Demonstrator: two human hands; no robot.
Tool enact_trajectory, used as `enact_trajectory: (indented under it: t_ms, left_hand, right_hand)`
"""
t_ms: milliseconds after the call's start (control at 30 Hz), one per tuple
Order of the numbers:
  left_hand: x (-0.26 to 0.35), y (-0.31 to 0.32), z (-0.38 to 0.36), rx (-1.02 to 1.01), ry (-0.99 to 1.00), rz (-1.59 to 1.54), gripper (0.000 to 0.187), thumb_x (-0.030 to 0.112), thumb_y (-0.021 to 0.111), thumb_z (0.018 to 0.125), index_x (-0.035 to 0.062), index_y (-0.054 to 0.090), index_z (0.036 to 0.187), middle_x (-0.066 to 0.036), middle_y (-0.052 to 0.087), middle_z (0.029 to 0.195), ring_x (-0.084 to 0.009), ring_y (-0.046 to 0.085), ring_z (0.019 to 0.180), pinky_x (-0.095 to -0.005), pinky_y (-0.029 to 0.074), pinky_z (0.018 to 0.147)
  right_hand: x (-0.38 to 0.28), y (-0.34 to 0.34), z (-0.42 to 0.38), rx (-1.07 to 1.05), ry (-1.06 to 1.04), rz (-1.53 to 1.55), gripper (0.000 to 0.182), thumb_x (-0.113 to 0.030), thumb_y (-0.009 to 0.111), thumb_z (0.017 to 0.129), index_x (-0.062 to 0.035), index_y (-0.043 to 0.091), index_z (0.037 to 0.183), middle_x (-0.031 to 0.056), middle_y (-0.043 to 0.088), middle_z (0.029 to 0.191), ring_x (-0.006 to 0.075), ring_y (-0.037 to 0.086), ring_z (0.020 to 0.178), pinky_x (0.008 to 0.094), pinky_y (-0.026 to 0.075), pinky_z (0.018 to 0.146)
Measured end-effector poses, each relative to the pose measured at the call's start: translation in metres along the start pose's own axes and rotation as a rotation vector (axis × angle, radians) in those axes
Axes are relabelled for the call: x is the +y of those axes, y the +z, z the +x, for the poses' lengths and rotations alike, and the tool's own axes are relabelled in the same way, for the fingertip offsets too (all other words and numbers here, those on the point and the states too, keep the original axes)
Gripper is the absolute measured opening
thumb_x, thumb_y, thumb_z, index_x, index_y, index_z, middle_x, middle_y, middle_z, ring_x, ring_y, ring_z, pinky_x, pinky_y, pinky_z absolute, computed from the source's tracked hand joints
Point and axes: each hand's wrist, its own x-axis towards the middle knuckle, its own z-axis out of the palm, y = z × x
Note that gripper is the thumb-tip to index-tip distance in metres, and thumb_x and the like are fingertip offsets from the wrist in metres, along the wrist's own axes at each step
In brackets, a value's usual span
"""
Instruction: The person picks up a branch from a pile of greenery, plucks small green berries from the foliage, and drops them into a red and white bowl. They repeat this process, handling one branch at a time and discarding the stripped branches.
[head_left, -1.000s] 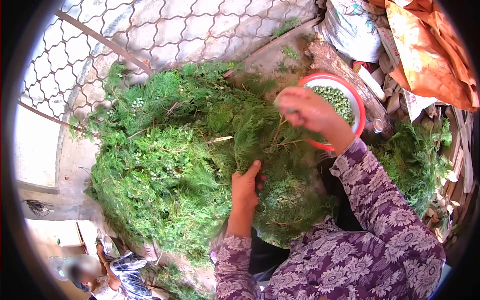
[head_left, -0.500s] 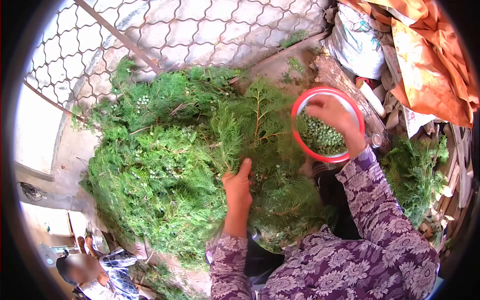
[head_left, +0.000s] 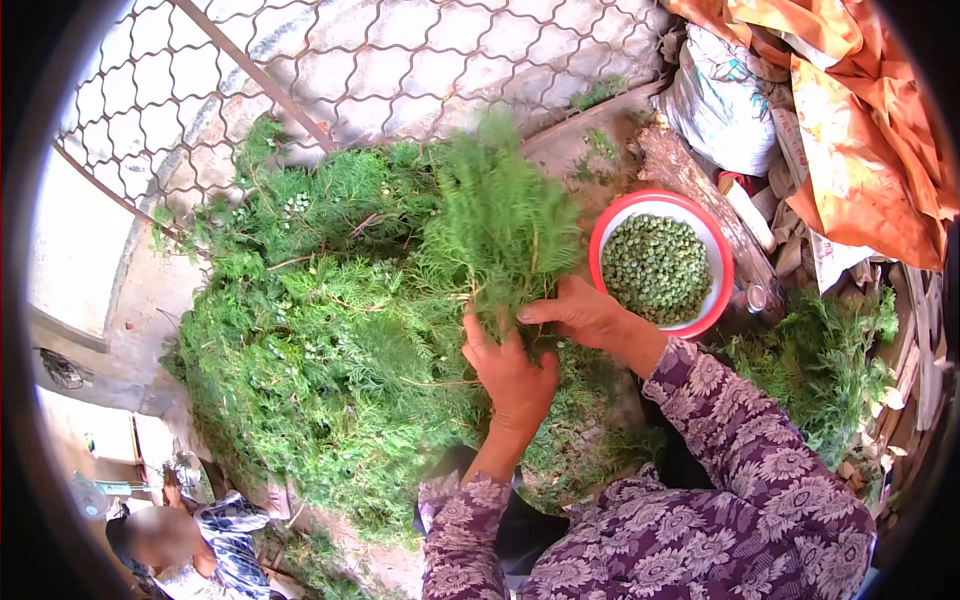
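A green leafy branch (head_left: 505,215) stands up between my hands, its upper part blurred. My left hand (head_left: 510,385) is closed round its lower stems. On the right of the stems, my right hand (head_left: 585,315) pinches the same branch between thumb and fingers. Just beyond my right wrist sits a white bowl with a red rim (head_left: 722,262), holding small round green cones (head_left: 655,268). A large heap of green branches (head_left: 320,400) spreads to the left of my hands and underneath them.
A wire mesh (head_left: 400,65) runs along the top. At the upper right are a white sack (head_left: 722,110), orange cloth (head_left: 860,150) and a log (head_left: 690,180). More branches (head_left: 825,370) lie at the right. Another person (head_left: 235,545) is at the lower left.
My right hand has left the bowl and moved left to the branch. The branch in my left hand has been raised, and my left hand has shifted slightly right.
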Motion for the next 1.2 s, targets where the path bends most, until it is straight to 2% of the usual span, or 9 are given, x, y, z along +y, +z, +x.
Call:
enact_trajectory:
  t_ms: [267, 367, 533, 600, 767, 867, 933, 1033, 1200]
  left_hand:
    - [0.0, -0.006, -0.009, 0.026, 0.034, -0.202, 0.057, 0.012, 0.067, 0.068, 0.0003, 0.043, 0.119, -0.027, 0.029, 0.131, -0.0396, 0.033, 0.119, -0.0429, 0.029, 0.096]
    - [-0.014, -0.003, -0.007, 0.108, -0.321, -0.793, 0.035, 0.001, 0.056, 0.079, -0.0002, 0.044, 0.112, -0.016, 0.033, 0.131, -0.0207, 0.041, 0.113, -0.0299, 0.037, 0.091]
    - [-0.035, -0.008, 0.005, 0.19, -0.9, -1.334, 0.046, 0.005, 0.064, 0.077, 0.0017, 0.039, 0.116, -0.01, 0.052, 0.111, -0.0188, 0.05, 0.1, -0.029, 0.039, 0.088]
    - [-0.037, -0.009, 0.004, 0.069, -1.082, -1.588, 0.048, 0.006, 0.067, 0.076, 0.0019, 0.04, 0.116, -0.009, 0.053, 0.108, -0.0172, 0.05, 0.099, -0.0289, 0.039, 0.088]
    - [-0.039, -0.005, -0.002, 0.102, -1.166, -1.561, 0.04, 0.009, 0.067, 0.077, 0.0004, 0.047, 0.111, -0.008, 0.056, 0.103, -0.0171, 0.052, 0.095, -0.0304, 0.042, 0.085]
    - [-0.041, -0.004, -0.002, 0.153, -1.11, -1.514, 0.033, 0.013, 0.064, 0.08, 0.0, 0.052, 0.107, -0.008, 0.057, 0.103, -0.0178, 0.053, 0.095, -0.0308, 0.043, 0.084]
    - [-0.033, -0.013, 0.007, 0.138, -1.147, -1.487, 0.03, 0.018, 0.06, 0.083, 0.0011, 0.055, 0.107, -0.009, 0.056, 0.107, -0.0181, 0.052, 0.098, -0.0312, 0.043, 0.086]
    - [-0.024, -0.017, 0.01, 0.15, -1.098, -1.301, 0.025, 0.022, 0.058, 0.085, 0.0032, 0.06, 0.102, -0.009, 0.056, 0.11, -0.019, 0.052, 0.1, -0.0327, 0.045, 0.084]
    - [-0.023, -0.015, 0.012, 0.168, -1.2, -1.312, 0.028, 0.023, 0.056, 0.086, 0.0011, 0.06, 0.102, -0.009, 0.054, 0.112, -0.0187, 0.049, 0.105, -0.0322, 0.044, 0.086]
  right_hand:
    - [0.018, -0.024, 0.008, 0.209, 0.131, 0.063, 0.045, 0.002, 0.061, 0.074, 0.0061, 0.045, 0.115, 0.0143, 0.057, 0.105, 0.0221, 0.059, 0.089, 0.0336, 0.048, 0.075]
    - [0.011, -0.015, 0.003, 0.23, 0.144, 0.031, 0.04, 0.003, 0.062, 0.073, 0.0073, 0.049, 0.11, 0.0143, 0.06, 0.099, 0.0218, 0.06, 0.085, 0.0331, 0.048, 0.073]
    - [0.024, -0.025, 0.006, 0.183, 0.277, -0.379, 0.031, 0.005, 0.059, 0.069, 0.0074, 0.056, 0.099, 0.0115, 0.062, 0.094, 0.0192, 0.06, 0.079, 0.0302, 0.048, 0.067]
    - [0.031, -0.018, 0.005, 0.154, 0.201, -0.206, 0.033, 0.004, 0.06, 0.067, 0.0097, 0.055, 0.098, 0.0116, 0.061, 0.09, 0.0172, 0.059, 0.077, 0.0297, 0.047, 0.061]
    - [0.052, -0.033, 0.012, 0.28, 0.245, -0.132, 0.049, 0.003, 0.064, 0.062, 0.0134, 0.047, 0.107, 0.014, 0.06, 0.096, 0.0165, 0.058, 0.082, 0.0306, 0.048, 0.06]
    - [0.022, -0.008, -0.003, 0.071, 0.041, -0.08, 0.06, -0.002, 0.068, 0.064, 0.0102, 0.041, 0.116, 0.0144, 0.057, 0.104, 0.0181, 0.058, 0.086, 0.0297, 0.048, 0.068]
    - [0.0, -0.004, -0.014, 0.43, -0.002, -0.654, 0.051, -0.003, 0.067, 0.07, 0.0031, 0.046, 0.116, 0.012, 0.058, 0.104, 0.0192, 0.057, 0.087, 0.0284, 0.047, 0.076]
    - [-0.041, 0.002, -0.021, 0.404, -0.249, -1.071, 0.04, -0.003, 0.061, 0.077, 0.0008, 0.05, 0.115, 0.0083, 0.059, 0.102, 0.0174, 0.055, 0.093, 0.0301, 0.044, 0.083]
    - [-0.031, -0.043, 0.001, 0.554, -0.584, -0.524, 0.034, -0.007, 0.063, 0.077, 0.0005, 0.053, 0.109, 0.005, 0.059, 0.089, 0.0097, 0.055, 0.081, 0.025, 0.045, 0.072]
